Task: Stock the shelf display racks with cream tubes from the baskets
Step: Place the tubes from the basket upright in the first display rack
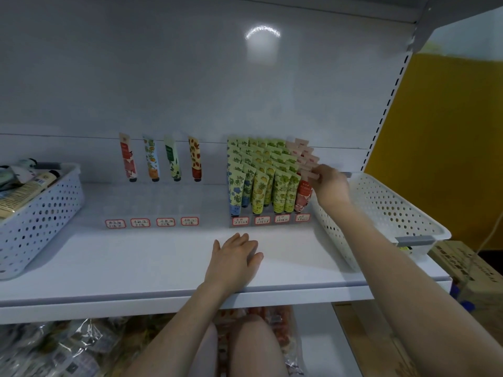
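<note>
On the white shelf [163, 265] two clear display racks stand side by side. The right rack [269, 219] is packed with green, blue, yellow and pink cream tubes in four lanes. My right hand [330, 183] pinches the flat top of a pink and red tube [302, 195] at the front of the rightmost lane. The left rack [152, 221] holds only one tube at the back of each lane, among them a red one [128, 159]. My left hand [235, 258] rests flat on the shelf in front of the right rack, holding nothing.
A white perforated basket [32, 221] with several tubes stands at the left end of the shelf. Another white basket [386, 210] stands at the right end, its contents hidden. Bagged goods lie on the shelf below. Cardboard boxes [468, 268] sit at lower right.
</note>
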Motion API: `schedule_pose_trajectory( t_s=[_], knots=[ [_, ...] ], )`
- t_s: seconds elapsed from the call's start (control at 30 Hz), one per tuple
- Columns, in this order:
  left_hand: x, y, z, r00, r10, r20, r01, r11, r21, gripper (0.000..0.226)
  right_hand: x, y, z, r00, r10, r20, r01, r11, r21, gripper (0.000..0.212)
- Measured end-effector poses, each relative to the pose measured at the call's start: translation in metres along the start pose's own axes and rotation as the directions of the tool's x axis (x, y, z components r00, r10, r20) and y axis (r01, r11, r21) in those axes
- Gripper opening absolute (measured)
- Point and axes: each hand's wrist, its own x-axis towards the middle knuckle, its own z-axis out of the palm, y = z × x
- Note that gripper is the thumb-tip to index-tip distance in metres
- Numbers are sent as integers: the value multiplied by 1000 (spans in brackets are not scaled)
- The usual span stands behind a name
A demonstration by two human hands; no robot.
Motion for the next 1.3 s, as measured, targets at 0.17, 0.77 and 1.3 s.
schedule_pose_trajectory(
  t_s=[0.17, 0.77, 1.3],
  knots=[
    [2, -2, 3, 1000, 1, 3, -1, 1000, 13, 35, -1, -3, 1, 1000, -1, 10, 1, 1000, 4, 22],
    [2, -1, 3, 1000, 1, -30, -1, 1000, -16, 30, -4, 1, -6, 999, 37, 18, -39, 986, 162, 28],
    [24, 98, -43, 929, 274, -248, -336, 905, -260, 31, -9, 70, -118, 986, -7, 166, -6, 997, 76, 26]
  ],
)
